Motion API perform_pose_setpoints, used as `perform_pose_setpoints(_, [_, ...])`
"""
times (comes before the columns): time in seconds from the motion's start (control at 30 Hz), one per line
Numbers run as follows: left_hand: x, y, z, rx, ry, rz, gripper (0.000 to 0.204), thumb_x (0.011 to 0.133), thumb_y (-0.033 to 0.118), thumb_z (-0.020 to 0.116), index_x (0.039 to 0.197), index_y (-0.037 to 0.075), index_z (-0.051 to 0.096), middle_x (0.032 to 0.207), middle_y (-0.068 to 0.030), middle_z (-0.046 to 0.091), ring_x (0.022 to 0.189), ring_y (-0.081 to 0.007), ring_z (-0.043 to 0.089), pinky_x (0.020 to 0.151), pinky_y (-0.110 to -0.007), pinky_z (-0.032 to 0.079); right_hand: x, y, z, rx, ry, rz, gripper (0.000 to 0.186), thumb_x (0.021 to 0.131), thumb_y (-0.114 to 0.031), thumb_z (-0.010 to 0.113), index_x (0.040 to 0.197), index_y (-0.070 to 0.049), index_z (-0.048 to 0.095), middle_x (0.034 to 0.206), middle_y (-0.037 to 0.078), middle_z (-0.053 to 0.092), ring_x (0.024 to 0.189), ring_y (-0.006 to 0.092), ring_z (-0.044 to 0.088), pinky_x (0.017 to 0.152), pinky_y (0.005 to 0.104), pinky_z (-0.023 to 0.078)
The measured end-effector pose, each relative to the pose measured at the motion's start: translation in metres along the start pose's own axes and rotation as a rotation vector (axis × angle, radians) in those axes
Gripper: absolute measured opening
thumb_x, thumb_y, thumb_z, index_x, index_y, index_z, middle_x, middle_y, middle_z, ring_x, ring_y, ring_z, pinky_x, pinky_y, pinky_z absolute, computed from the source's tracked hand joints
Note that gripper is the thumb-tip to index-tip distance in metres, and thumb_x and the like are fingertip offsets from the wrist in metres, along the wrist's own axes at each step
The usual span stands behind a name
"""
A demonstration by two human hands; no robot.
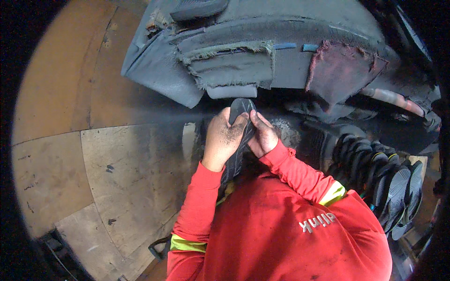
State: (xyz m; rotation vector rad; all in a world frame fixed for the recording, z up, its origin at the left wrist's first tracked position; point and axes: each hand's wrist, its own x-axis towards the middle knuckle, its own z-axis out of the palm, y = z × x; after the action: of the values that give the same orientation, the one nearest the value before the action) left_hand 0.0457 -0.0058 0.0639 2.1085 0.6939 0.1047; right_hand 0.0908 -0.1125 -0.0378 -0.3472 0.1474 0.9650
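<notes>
A dark grey sandal sole with a line pattern is gripped between both my hands, its rounded end pointing away from me. My left hand wraps its left side, thumb pressed on the upper face. On the other side, my right hand pinches the edge with thumb and fingers. Black dust coats my left hand and fingertips. The sole's far end is just below a light grey padded edge of a dusty machine; whether they touch I cannot tell. The sole's lower part runs down behind my left wrist.
Frayed cloth flaps, one grey and one reddish, hang from the machine's front. A row of dark sandals stands at the right. Another dark sole lies on top of the machine. Worn wooden boards cover the left-hand floor.
</notes>
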Motion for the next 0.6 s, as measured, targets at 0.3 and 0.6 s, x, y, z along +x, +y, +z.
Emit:
perform_pose_setpoints(0.3, [-0.005,0.015,0.001,0.105,0.018,-0.104,0.037,0.091,0.039,0.062,0.102,0.004,0.067,0.086,-0.0199,0.069,0.080,-0.0357,0.068,0.069,-0.040,0.050,0.002,-0.012,-0.006,-0.069,-0.025,0.039,0.030,0.102,-0.027,0.055,0.124,-0.006,0.058,0.117,0.006,0.065,0.108,0.0188,0.062,0.097,0.0372,0.049])
perform_pose_setpoints(0.6, [-0.032,-0.013,0.022,-0.704,0.109,-0.076,0.022,0.096,0.018,0.065,0.109,0.000,0.065,0.095,-0.0014,0.067,0.085,-0.0083,0.057,0.077,-0.027,0.047,0.004,-0.037,-0.006,-0.505,-0.126,0.074,0.029,0.098,-0.025,0.064,0.119,-0.007,0.058,0.109,0.003,0.065,0.098,0.0132,0.060,0.089,0.0322,0.049])
